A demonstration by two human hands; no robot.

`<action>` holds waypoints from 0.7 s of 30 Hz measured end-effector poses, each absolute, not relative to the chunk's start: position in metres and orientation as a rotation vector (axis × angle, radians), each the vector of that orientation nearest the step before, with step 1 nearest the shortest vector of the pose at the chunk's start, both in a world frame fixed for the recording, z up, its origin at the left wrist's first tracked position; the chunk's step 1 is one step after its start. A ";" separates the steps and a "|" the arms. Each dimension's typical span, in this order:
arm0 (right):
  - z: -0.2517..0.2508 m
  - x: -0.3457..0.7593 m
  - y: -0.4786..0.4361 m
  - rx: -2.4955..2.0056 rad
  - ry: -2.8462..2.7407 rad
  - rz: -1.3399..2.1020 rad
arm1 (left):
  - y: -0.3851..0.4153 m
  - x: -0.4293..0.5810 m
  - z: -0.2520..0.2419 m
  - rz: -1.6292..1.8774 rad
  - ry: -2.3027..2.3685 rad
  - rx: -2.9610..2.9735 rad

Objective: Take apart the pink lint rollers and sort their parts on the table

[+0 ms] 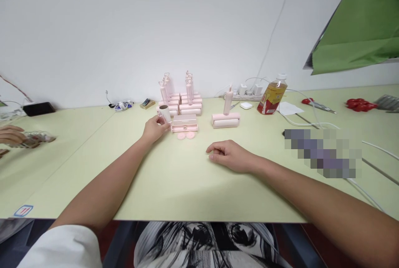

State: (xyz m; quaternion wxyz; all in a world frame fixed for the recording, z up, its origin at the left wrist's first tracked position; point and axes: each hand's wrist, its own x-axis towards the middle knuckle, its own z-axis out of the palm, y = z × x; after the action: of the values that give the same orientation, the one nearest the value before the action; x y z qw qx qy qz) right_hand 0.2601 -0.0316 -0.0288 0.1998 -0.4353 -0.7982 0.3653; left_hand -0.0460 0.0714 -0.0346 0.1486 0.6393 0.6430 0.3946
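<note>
My left hand (153, 129) is closed round a white, tube-like roll (165, 112) standing upright, with a pink part beside it; the fingers hide some of both. Just right of it lies an opened pink lint roller case (185, 124), its lid tilted up. Two round pink end caps (185, 135) lie flat in front of the case. My right hand (232, 156) is over the table nearer to me, fingers loosely bent, thumb apart, holding nothing. Behind it a pink lint roller (226, 120) rests on the table with its handle upright.
Several pink lint rollers (190, 108) stand in rows by the wall. To the right are a drink bottle (272, 95), a power strip (238, 97), a screwdriver (318, 105) and cables. Another person's hand (11, 135) is at the far left, near a phone (39, 109).
</note>
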 end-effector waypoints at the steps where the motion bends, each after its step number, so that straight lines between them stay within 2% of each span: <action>1: -0.029 0.260 -0.031 -1.214 -2.230 1.023 | 0.071 -0.047 -0.034 1.117 1.872 1.851; 13: -0.029 0.263 -0.030 -1.215 -2.126 1.036 | 0.058 -0.044 -0.025 1.090 1.962 1.844; 18: -0.027 0.276 -0.013 -1.387 -1.806 0.774 | 0.055 -0.043 -0.022 1.065 2.028 1.830; 21: -0.026 0.295 0.007 -1.440 -1.591 0.514 | 0.053 -0.041 -0.018 1.198 2.087 1.809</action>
State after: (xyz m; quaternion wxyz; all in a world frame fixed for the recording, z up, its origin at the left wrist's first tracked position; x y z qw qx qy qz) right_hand 0.2952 0.0066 -0.0263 0.4504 -0.5826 -0.6438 0.2080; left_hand -0.0413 0.0534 -0.0181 0.0655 0.5996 0.6917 0.3971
